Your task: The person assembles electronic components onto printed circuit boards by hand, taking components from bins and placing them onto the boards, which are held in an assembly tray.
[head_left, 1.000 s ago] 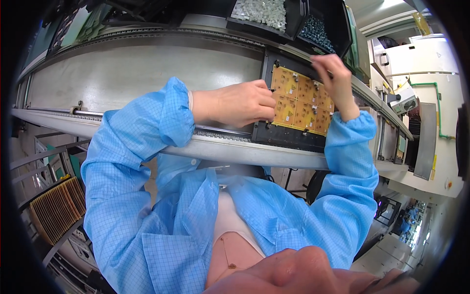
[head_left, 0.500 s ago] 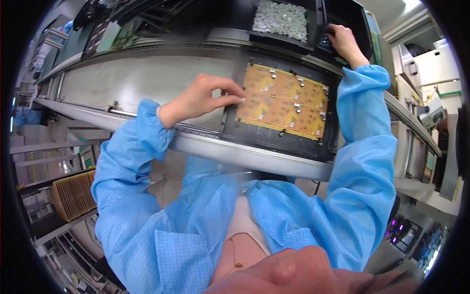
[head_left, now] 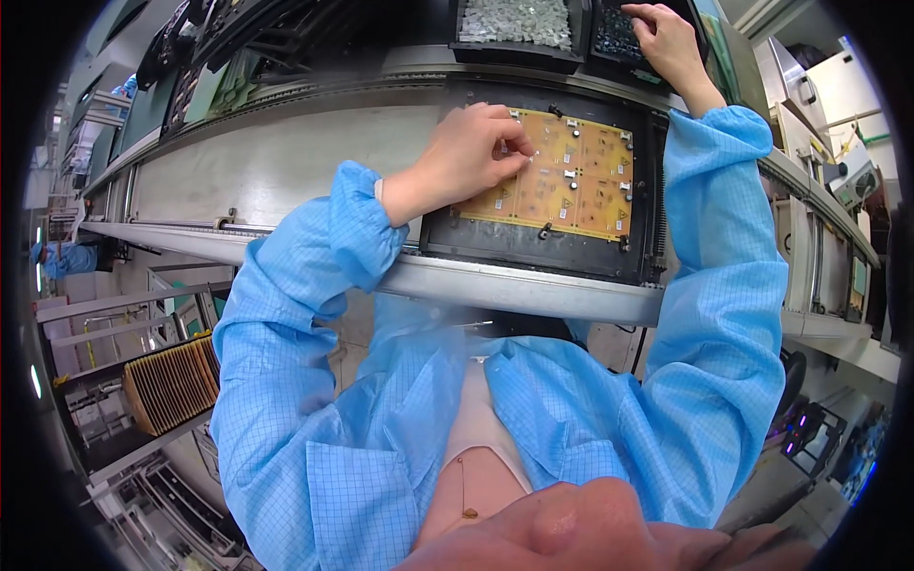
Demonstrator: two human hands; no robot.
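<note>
My left hand [head_left: 473, 155] is over the left part of a yellow-brown circuit board panel [head_left: 547, 195], thumb and forefinger pinched on a small white connector [head_left: 534, 156]. The panel lies in a black carrier frame [head_left: 533, 251], held by small black clips round its edge. Small white and dark parts stand on it, mostly along its middle and right side. My right hand [head_left: 669, 46] is raised at a black bin of small dark components [head_left: 617, 40]. Its forefinger and thumb are apart, with nothing visible between them.
Left of the bin of dark components stands a black bin of white connectors [head_left: 514, 24]. The carrier sits on a metal conveyor line with a near rail [head_left: 533, 293]. At the lower left, a rack holds several upright brown boards [head_left: 171, 383].
My left hand has moved right with the white connector, from the panel's left edge to over the panel. My right hand has lifted from inside the bin, uncovering dark components.
</note>
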